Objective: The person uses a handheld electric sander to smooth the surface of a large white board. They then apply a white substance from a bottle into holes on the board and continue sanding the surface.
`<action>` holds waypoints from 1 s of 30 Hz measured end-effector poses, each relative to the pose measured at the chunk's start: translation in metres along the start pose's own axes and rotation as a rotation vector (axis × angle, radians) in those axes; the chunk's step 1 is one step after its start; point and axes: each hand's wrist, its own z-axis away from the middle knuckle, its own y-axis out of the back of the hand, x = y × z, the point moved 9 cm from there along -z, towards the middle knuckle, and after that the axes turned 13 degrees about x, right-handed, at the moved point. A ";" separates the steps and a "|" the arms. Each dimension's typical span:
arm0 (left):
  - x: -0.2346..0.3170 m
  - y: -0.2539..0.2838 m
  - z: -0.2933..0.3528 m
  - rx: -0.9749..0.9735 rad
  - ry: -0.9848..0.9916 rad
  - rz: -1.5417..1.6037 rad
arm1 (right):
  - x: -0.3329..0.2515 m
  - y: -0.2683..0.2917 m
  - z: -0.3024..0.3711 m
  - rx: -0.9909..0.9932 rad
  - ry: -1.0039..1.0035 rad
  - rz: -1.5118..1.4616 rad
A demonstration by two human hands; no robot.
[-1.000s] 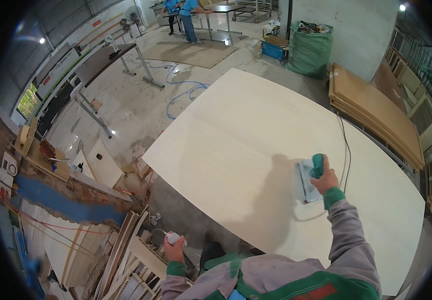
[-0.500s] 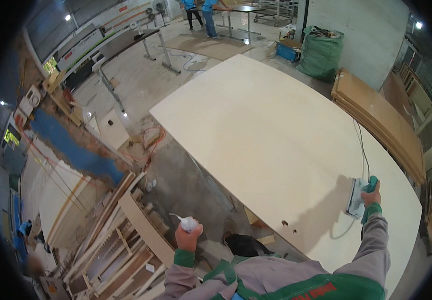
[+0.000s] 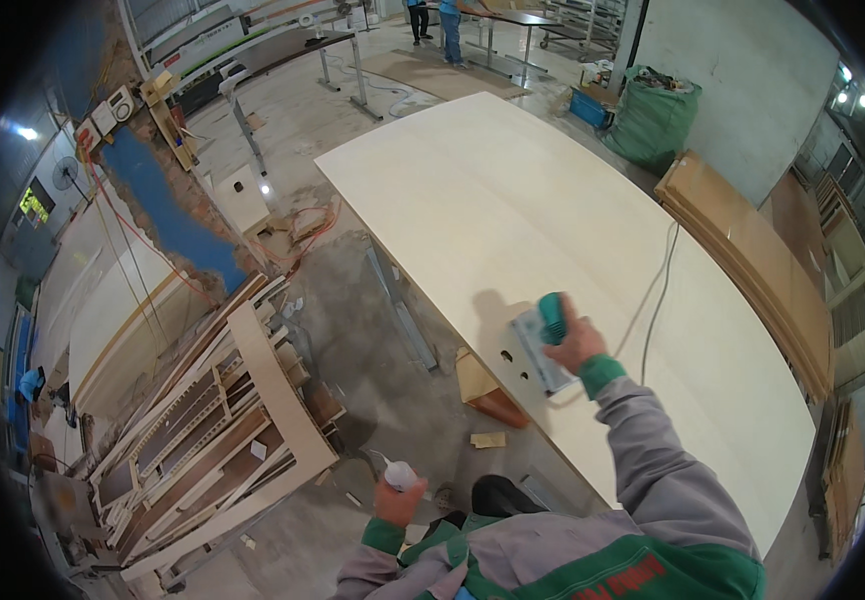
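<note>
My right hand (image 3: 577, 341) grips the green handle of a power sander (image 3: 550, 335), whose flat grey pad rests on a large pale wooden panel (image 3: 483, 190). The sander sits close to two small dark holes (image 3: 516, 365) near the panel's left edge. Low in the picture, my left hand (image 3: 399, 498) is wrapped round a small white squeeze bottle (image 3: 400, 475) with a thin bent spout. This bottle is held off the panel, over the floor. A grey cord (image 3: 660, 300) lies across the right part of the panel.
Wooden frames and strips (image 3: 208, 430) are piled at the left. Brown boards (image 3: 743, 265) lean beyond the panel's right edge. A green sack (image 3: 655, 115) and a blue crate (image 3: 590, 108) stand farther back. Two people work at a far table (image 3: 513, 18).
The sander in my right hand has moved left across the panel, from near its right side to beside the two holes. My left hand still holds the bottle, slightly lower and farther right.
</note>
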 end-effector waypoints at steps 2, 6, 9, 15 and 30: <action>0.009 -0.010 0.014 0.017 -0.053 -0.096 | -0.030 -0.004 0.028 -0.079 0.103 -0.008; 0.019 -0.036 0.053 0.079 -0.083 -0.230 | -0.017 0.009 0.092 -0.206 0.219 -0.017; 0.016 -0.069 0.090 0.060 -0.033 -0.042 | 0.046 0.035 0.120 -0.200 0.189 -0.016; -0.010 -0.151 0.189 0.074 -0.065 0.092 | 0.224 0.092 0.146 -0.042 0.047 0.008; -0.083 -0.143 0.350 0.102 -0.123 -0.004 | 0.648 0.229 0.265 0.336 -0.471 0.022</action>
